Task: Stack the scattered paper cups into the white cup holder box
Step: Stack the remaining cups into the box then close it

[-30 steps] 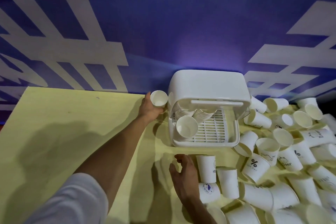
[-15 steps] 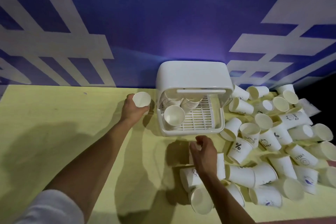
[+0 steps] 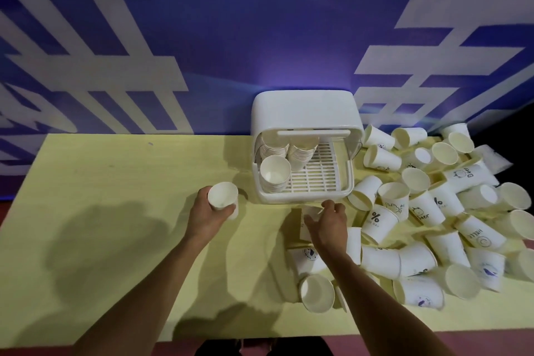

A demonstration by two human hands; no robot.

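The white cup holder box (image 3: 303,113) stands open at the table's back edge, with three stacks of cups (image 3: 274,172) on its slatted tray. My left hand (image 3: 206,215) holds an upright paper cup (image 3: 222,199) just left of the box. My right hand (image 3: 328,224) is closed around another paper cup (image 3: 307,218) directly in front of the box; the hand hides most of that cup. Many scattered paper cups (image 3: 433,211) lie heaped to the right.
The yellow table (image 3: 86,211) runs left from the box. A blue wall with white lettering (image 3: 202,37) rises right behind the box. The table's front edge lies near the bottom of the view, with more loose cups (image 3: 316,293) near my right forearm.
My left hand has pulled its cup down and away from the box's left side. My right hand has closed on a cup at the pile's edge and raised it toward the box front.
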